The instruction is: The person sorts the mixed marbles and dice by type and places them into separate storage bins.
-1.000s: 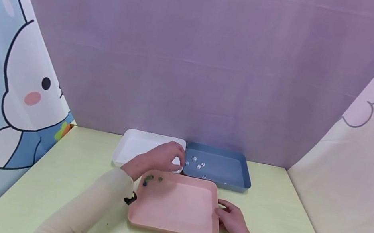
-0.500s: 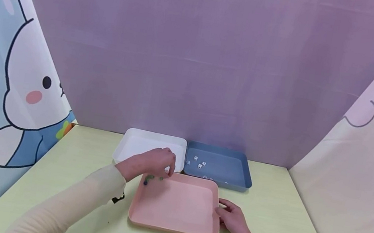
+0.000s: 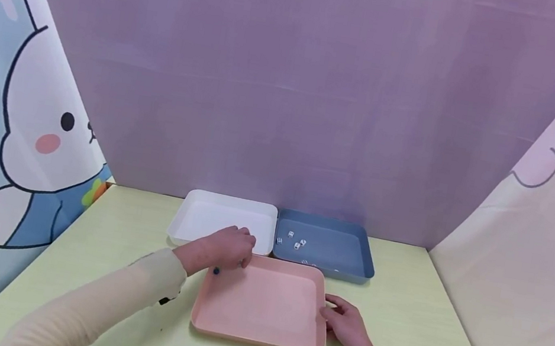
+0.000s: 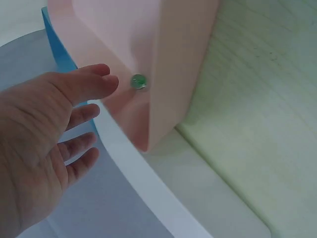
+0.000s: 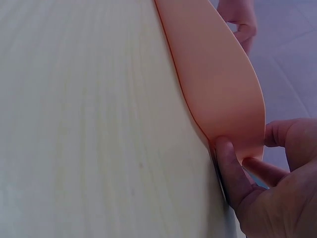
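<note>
My left hand (image 3: 220,248) reaches over the far left corner of the pink tray (image 3: 268,309). In the left wrist view its fingers are loosely bent, and the thumb and forefinger stand just apart from a green glass marble (image 4: 139,82) in the tray's corner. Nothing shows between those fingers. A dark marble (image 3: 216,271) lies by the tray's left wall, below the hand. My right hand (image 3: 347,327) grips the tray's right side, thumb on the rim and fingers against the outer wall. The left hand covers part of that far corner.
A white tray (image 3: 220,212) stands behind the pink tray on the left, under my left forearm and hand. Beside it is a blue tray (image 3: 331,247) with several white dice (image 3: 297,246). A purple curtain (image 3: 289,91) hangs behind the pale table (image 3: 398,299).
My left hand has come back from the right end of the white tray, moving left and nearer, down to the pink tray's far left corner. My right hand has kept its grip.
</note>
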`<state>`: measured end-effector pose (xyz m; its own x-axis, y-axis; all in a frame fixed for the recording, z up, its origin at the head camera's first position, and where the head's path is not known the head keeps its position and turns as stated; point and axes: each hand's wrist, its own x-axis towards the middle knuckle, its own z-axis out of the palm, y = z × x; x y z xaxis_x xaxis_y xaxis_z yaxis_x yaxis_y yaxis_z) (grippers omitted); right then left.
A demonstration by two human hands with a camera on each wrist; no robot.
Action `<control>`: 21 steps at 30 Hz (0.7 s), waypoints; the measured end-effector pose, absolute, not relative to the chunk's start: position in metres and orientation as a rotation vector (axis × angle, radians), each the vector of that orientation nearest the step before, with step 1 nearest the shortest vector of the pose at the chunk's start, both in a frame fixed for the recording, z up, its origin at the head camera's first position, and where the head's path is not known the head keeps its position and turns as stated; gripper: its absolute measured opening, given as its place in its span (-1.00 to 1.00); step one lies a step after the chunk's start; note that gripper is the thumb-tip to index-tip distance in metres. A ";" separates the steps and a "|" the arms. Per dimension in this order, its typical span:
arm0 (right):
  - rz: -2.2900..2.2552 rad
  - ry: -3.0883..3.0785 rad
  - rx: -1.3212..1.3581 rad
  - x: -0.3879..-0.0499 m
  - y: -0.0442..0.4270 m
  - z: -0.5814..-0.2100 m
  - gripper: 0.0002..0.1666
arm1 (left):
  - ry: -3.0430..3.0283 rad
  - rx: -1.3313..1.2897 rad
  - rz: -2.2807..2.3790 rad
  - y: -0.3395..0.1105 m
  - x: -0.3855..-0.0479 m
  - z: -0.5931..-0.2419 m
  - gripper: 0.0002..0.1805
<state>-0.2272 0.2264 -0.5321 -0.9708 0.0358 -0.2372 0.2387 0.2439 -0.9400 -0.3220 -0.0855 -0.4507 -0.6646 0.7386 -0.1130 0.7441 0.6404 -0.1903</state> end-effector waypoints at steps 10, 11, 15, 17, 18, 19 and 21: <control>-1.787 2.362 0.261 -0.227 0.227 -0.531 -0.49 | 2.838 1.375 -0.379 -0.090 -0.329 -0.461 -0.79; -1.784 2.367 0.261 -0.227 0.227 -0.531 -0.49 | 2.837 1.374 -0.384 -0.091 -0.329 -0.462 -0.80; -1.779 2.375 0.266 -0.226 0.227 -0.531 -0.50 | 2.837 1.384 -0.403 -0.093 -0.332 -0.467 -0.85; -1.778 2.378 0.269 -0.226 0.227 -0.531 -0.50 | 2.837 1.415 -0.421 -0.094 -0.334 -0.470 -0.85; -1.779 2.378 0.269 -0.226 0.228 -0.531 -0.50 | 2.838 1.435 -0.431 -0.094 -0.335 -0.472 -0.84; -1.780 2.378 0.268 -0.226 0.228 -0.532 -0.50 | 2.839 1.454 -0.445 -0.094 -0.336 -0.474 -0.83; -1.788 2.373 0.261 -0.227 0.228 -0.532 -0.51 | 2.840 1.484 -0.472 -0.094 -0.338 -0.476 -0.82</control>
<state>-0.2270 0.2277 -0.5319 -0.9721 0.0434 -0.2306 0.2336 0.2707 -0.9339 -0.3380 -0.0945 -0.4758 -0.5766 0.8156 -0.0483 0.7874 0.5389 -0.2994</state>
